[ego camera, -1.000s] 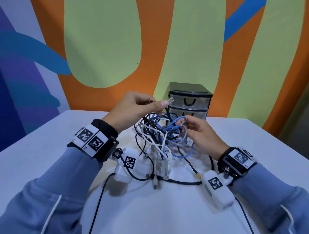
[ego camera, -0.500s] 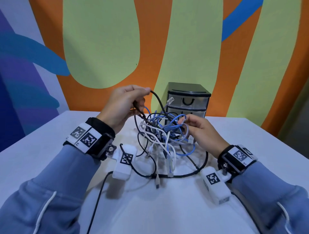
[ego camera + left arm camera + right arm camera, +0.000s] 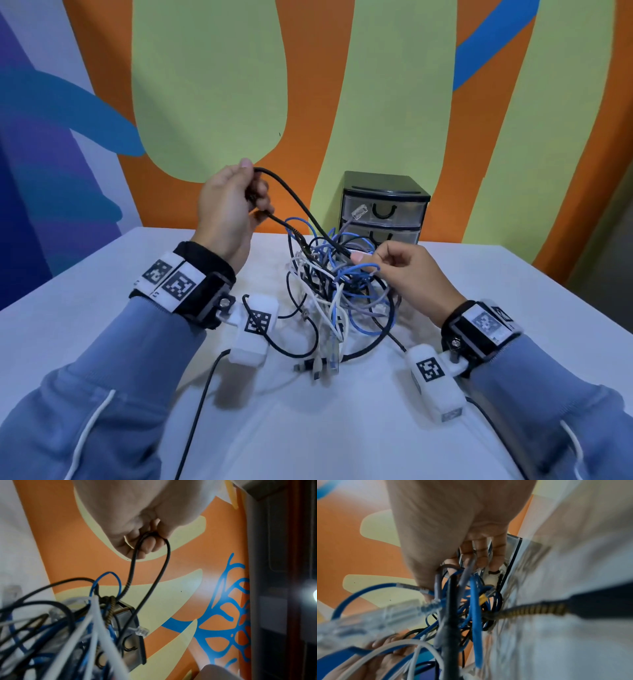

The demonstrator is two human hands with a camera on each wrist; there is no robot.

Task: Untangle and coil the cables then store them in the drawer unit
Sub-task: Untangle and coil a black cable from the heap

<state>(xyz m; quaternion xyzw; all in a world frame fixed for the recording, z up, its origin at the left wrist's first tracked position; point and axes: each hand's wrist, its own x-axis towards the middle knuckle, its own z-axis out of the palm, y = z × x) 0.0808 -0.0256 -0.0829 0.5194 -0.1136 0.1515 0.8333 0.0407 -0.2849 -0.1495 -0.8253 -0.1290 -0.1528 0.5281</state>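
Our left hand [image 3: 228,205] grips a looped thin black cable [image 3: 294,197], our right hand [image 3: 409,270] pinches the blue-and-white cable tangle [image 3: 337,291]; pulling hard could tighten knots.

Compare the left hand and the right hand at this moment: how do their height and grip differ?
The left hand is raised well above the white table; the right hand sits lower, at the tangled bundle of cables. The left hand grips one thick black braided cable folded in a loop, while the right hand pinches thinner strands in the bundle. Both wear wrist bands with square markers.
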